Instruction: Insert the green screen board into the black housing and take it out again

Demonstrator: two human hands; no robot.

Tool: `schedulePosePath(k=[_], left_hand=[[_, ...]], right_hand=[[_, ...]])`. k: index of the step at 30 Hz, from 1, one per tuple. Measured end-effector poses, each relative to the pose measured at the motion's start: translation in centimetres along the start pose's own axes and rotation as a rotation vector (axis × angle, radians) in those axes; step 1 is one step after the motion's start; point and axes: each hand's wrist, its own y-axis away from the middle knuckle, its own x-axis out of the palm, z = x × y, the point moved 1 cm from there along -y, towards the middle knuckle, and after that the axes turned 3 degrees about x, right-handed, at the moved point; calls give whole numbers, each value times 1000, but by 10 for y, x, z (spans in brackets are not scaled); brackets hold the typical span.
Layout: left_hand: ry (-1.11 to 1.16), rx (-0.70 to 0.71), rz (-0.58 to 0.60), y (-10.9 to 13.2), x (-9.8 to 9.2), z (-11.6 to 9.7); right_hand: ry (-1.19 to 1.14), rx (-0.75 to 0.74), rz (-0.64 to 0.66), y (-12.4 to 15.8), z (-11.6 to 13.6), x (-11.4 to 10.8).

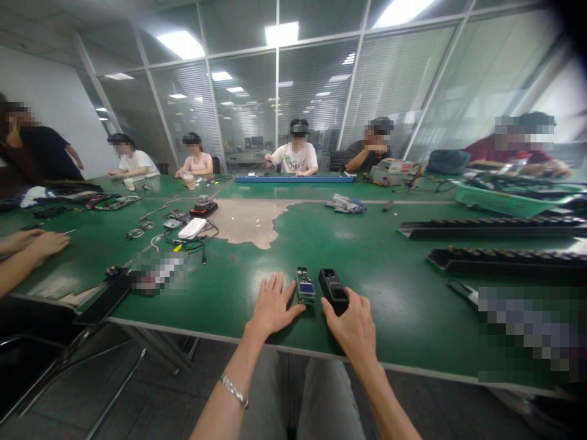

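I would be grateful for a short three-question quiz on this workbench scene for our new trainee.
1. True or false: the left hand lies flat and open on the green table.
2. Which thing lies just beside the left hand's fingers? A) a circuit board with a blue display B) a pair of scissors C) a mug
3. The right hand has its grip on the near end of a case. What colour is that case?

Key: 1 true; 2 A; 3 black.
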Motion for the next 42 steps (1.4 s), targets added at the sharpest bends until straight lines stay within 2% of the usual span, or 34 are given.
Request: schedulePosePath(k=[7,16,19,23,28,36,42], left_hand=[[13,-6,-1,0,2,2],[71,29,-29,2,-6,3],[82,29,-32,4,-5,5],[83,27,-42,6,-5,6],[92,21,-50,9,-6,8],[103,27,-22,10,-8,10],[127,16,-28,10,-6,13]], right_hand=[[-51,-80,-99,2,0,0],[-156,-29,-68,-7,-5,2],[-199,0,-83,-9,9,-4],[-216,-50,-101,-9,44,-10],[-150,-68,-80,-7,74,-3],[3,-40,21,9,91,3],[82,-19,63,20,88,12]])
